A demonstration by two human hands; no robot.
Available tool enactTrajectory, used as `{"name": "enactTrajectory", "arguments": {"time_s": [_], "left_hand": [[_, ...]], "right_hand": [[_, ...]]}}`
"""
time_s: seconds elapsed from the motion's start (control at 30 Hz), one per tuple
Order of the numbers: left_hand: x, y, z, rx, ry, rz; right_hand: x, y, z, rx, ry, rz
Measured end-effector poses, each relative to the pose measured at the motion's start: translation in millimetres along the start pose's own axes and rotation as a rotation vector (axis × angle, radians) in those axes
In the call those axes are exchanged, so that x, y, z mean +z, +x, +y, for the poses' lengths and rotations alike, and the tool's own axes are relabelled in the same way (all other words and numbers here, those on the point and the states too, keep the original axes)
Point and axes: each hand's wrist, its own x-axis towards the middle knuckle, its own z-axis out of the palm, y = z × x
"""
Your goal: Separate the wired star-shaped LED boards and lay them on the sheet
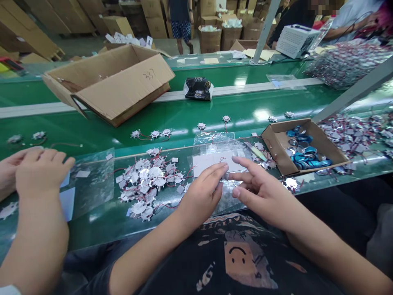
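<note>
My left hand (202, 194) and my right hand (260, 192) meet above a transparent plastic sheet (215, 143) with a white card (211, 163) on it. A small grey bit sits at their fingertips, and I cannot tell if either hand grips it. The right fingers are spread. To the left lies a heap of star-shaped metal LED boards (147, 184) with red wires. A co-worker's hand (41, 172) rests at the far left, not touching the heap.
A cardboard tray (319, 141) of blue and silver discs stands to my right. Single star boards (201, 126) dot the green conveyor belt (245, 110). Beyond them lie a tilted cardboard box (123, 88) marked 337 and a black packet (198, 89).
</note>
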Motion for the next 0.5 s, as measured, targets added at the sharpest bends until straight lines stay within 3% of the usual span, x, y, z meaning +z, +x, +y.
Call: {"name": "enactTrajectory", "arguments": {"time_s": [0.3,0.37,0.5], "left_hand": [[2.5,2,-13,-0.013,-0.057,-0.028],[5.2,3,-16,-0.109,-0.169,-0.025],[11.1,6,-26,-0.501,-0.695,-0.038]], "right_hand": [[-1,14,9,0.035,-0.132,-0.014],[-4,18,9,0.030,-0.160,-0.020],[-12,27,9,0.004,-0.194,0.014]]}}
